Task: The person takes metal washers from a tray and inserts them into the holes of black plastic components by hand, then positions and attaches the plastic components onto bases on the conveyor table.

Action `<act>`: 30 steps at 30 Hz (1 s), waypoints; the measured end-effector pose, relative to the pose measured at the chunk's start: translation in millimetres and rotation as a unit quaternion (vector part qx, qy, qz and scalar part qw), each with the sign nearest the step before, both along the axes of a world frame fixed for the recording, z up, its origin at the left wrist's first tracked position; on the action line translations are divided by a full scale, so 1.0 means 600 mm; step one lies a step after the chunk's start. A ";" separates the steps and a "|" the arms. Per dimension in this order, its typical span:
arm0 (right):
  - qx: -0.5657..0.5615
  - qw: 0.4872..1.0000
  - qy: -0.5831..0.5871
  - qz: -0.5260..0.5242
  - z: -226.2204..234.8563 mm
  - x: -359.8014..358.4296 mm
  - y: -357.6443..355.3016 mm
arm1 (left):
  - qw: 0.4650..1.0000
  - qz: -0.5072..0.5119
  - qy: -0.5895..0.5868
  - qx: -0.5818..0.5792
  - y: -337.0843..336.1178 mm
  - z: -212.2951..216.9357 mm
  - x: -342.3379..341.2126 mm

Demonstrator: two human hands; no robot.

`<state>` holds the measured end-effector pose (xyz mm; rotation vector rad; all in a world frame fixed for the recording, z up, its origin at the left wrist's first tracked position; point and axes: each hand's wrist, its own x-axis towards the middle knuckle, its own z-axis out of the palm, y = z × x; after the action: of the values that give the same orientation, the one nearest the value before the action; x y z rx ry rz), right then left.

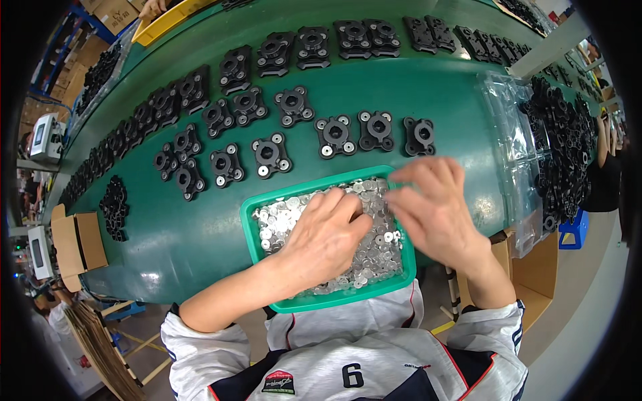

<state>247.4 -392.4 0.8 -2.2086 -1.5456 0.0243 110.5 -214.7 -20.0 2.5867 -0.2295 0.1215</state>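
Note:
A green plastic tray [334, 306] full of loose silver metal washers [378, 257] rests at the table's near edge, in front of my body. My left hand [326, 234] is over the washers, its fingers curled down and drawn together. What lies between those fingertips is hidden. At the tray's right rim is my right hand [435, 207], slightly blurred, with its thumb and forefinger bent and a gap between them. No object shows in that gap. Just past the tray lie black plastic parts with a central ring [271, 155], several of them with silver washers in their corner holes.
More black parts [235, 69] stand in a long row on the far green strip. A pile of black parts [560, 150] and clear plastic bags [511, 134] lie at right. Open cardboard boxes [87, 240] flank the table. Another person's hand [153, 8] is by a yellow bin [175, 20].

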 end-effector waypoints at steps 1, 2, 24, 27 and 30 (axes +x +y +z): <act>-0.002 1.000 0.000 -0.001 -0.001 -0.013 -0.005 | 1.000 -0.008 0.009 0.006 0.002 0.001 0.005; -0.009 1.000 0.019 0.011 -0.004 -0.024 -0.009 | 1.000 -0.015 0.017 0.013 0.004 0.001 0.010; 0.028 0.994 0.106 -0.019 -0.021 -0.041 -0.022 | 0.973 0.091 -0.190 0.091 0.043 -0.039 0.148; 0.054 0.991 0.115 -0.049 -0.008 -0.009 -0.018 | 0.970 0.086 -0.190 0.126 0.041 -0.042 0.151; 0.068 0.983 0.156 -0.069 0.001 0.001 -0.020 | 0.972 0.089 -0.189 0.108 0.042 -0.039 0.150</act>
<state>247.9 -404.2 1.6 -2.0820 -1.1881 0.2058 200.7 -189.8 -43.5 2.7782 -0.1533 0.6936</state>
